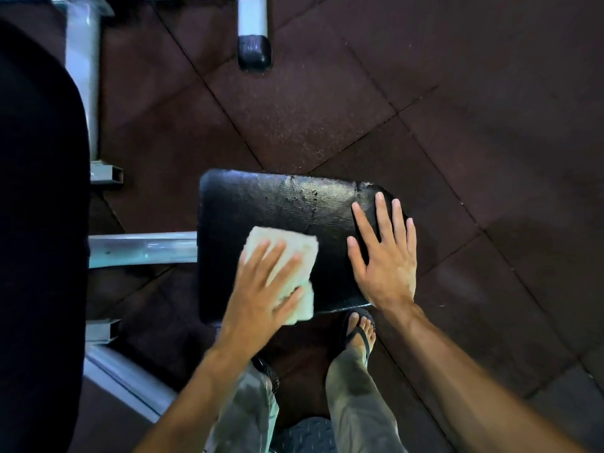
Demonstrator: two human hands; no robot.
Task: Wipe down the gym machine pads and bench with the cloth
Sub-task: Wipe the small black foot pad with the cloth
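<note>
My left hand [261, 286] is pressing down with its fingers [277, 256] spread flat over the pale folded cloth [287, 246], pinning rather than gripping it, on the near-left part of the black seat pad [261, 204]. My right hand [382, 256] is lying open, palm down, holding nothing, bracing the pad's right edge. The far middle of the pad is glistening, possibly already wiped; I am judging this pad partly done. The large dark pad [39, 191] at left and the small black end pad [255, 52] are looking untouched, though I cannot tell.
</note>
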